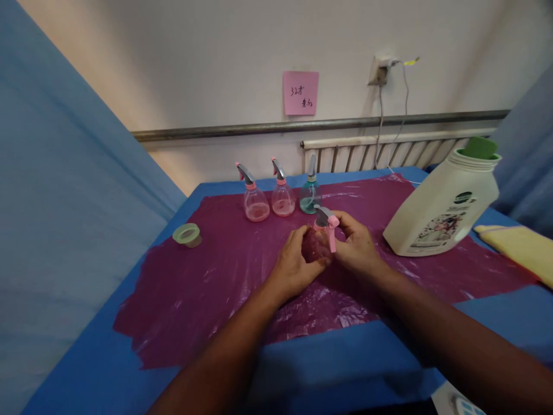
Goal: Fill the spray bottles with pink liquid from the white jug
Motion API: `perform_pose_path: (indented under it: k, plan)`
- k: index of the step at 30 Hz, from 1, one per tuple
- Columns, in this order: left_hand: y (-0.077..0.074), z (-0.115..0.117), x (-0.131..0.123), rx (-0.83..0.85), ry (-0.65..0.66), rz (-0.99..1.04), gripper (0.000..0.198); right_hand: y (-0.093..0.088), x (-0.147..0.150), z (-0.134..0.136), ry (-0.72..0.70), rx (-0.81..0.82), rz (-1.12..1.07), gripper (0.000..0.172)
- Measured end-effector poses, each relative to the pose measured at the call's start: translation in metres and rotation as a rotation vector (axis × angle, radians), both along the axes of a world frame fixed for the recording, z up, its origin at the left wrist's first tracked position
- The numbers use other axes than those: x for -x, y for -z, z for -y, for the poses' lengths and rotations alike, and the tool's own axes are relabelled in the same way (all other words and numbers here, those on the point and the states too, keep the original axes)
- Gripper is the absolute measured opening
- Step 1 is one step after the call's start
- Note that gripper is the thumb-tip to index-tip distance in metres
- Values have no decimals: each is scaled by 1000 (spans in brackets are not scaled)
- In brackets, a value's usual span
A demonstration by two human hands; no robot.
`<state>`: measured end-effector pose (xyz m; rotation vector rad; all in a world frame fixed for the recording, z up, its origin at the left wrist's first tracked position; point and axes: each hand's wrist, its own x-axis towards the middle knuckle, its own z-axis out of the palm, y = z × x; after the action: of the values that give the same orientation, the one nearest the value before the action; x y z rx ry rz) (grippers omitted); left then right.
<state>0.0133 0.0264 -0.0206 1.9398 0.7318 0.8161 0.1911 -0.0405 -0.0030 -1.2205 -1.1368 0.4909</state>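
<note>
A clear spray bottle with a grey and pink spray head is between my two hands above the purple plastic sheet. My left hand wraps around the bottle's rounded body. At the neck, just under the spray head, the fingers of my right hand close in; they partly hide the collar. Behind my hands stand two clear spray bottles with pink collars, one on the left and one in the middle, each with some liquid. To their right is a teal spray bottle.
A large cream detergent jug with a green spout stands at right, by a yellow cloth. At left sits a small green-rimmed cup. Behind are a wall pipe and a plugged-in socket. A blue curtain hangs left.
</note>
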Motion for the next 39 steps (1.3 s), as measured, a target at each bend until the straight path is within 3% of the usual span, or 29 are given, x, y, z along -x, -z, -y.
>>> perform_pose_path:
  k: [6,9,13,18,24,33,39]
  plan:
    - [-8,4,-1,3,-15,-20,76,7,0,-5,47,-78,-69,60]
    - [-11,5,0,-3,-34,-31,73,12,-3,-7,1,-85,-72,72]
    - [-8,4,-1,-14,-22,-19,72,16,-5,-5,-56,-68,-36,69]
    - [-4,1,-2,-18,12,3,70,12,-2,-4,49,-113,73,63]
    - [-1,1,-2,1,-13,-30,79,4,4,-4,-1,-77,-108,71]
    - [-6,4,0,-12,-19,-65,77,-3,0,-1,11,-72,-107,45]
    - [-7,5,-1,-58,-34,-63,78,-44,-15,3,121,-355,-70,32]
